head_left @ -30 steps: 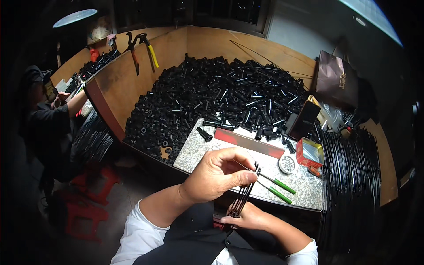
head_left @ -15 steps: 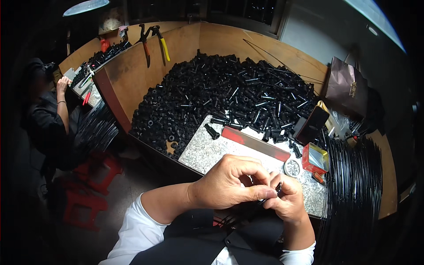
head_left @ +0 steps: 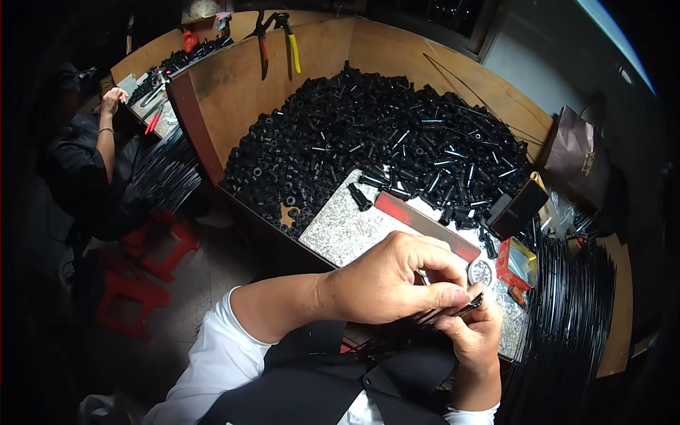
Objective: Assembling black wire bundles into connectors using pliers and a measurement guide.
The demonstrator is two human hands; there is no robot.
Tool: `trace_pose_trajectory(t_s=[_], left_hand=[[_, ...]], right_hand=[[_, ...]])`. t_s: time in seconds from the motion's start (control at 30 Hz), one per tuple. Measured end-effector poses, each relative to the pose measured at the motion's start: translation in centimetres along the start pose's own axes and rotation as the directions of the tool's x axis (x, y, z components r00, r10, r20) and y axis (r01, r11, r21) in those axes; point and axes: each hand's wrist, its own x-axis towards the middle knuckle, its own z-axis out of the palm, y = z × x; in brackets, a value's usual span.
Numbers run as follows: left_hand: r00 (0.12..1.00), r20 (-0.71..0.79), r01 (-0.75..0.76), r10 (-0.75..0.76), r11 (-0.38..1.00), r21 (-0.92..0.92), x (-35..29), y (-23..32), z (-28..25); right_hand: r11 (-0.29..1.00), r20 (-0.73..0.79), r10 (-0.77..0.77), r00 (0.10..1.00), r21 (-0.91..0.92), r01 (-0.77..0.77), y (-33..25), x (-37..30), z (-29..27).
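Pinching a bundle of slim black rods (head_left: 469, 307), the right hand (head_left: 476, 329) has thumb and fingers closed about its upper end, just in front of the body. The left hand (head_left: 386, 280) bends over from the other side, its curled fingertips at the rods; whether they grip one, I cannot tell. The bundle's long axis slants from lower left to upper right, its tips pointing away to the right, with the right hand nearer to them. A second ago the right hand was low beneath the left and the rods hung steeply; now the hands meet side by side, and the green-handled tools are out of sight. Beyond are the speckled worktop (head_left: 340, 234), a round white dish (head_left: 470, 275) of small bits, a red tin (head_left: 503, 263) and a red-and-grey bar (head_left: 425, 225). Farther off rises a heap of black tubular fittings (head_left: 368, 127), with yellow-handled pliers (head_left: 294, 53) hooked over the wooden partition (head_left: 234, 81).
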Motion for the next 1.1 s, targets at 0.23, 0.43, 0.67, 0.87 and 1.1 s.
trace_pose_trajectory(t_s=[0.23,0.43,0.67,0.87,1.1], left_hand=[[0.992,-0.04,0.112,-0.116,0.99,-0.081,-0.1,0.0,-0.2],[0.951,-0.308,0.019,-0.026,1.0,-0.024,-1.7,-2.9,-1.3],[0.878,-0.438,0.405,0.194,0.188,0.895,-8.4,-13.1,-14.0],[0.902,-0.418,0.405,0.103,0.126,0.905,-9.5,-14.5,-16.3],[0.862,-0.472,0.436,0.186,0.205,0.876,-8.6,-14.0,-16.0]], right_hand=[[0.998,-0.096,0.007,0.995,0.063,-0.001,0.3,0.8,1.4],[0.994,-0.203,0.057,0.977,0.107,-0.036,1.1,1.5,0.8],[0.991,-0.255,0.007,0.967,0.128,0.027,0.9,1.3,-0.1],[0.999,-0.259,-0.02,0.966,0.026,0.027,1.7,1.3,-0.5],[0.981,-0.211,0.04,0.977,0.196,0.002,1.0,1.3,-0.1]])
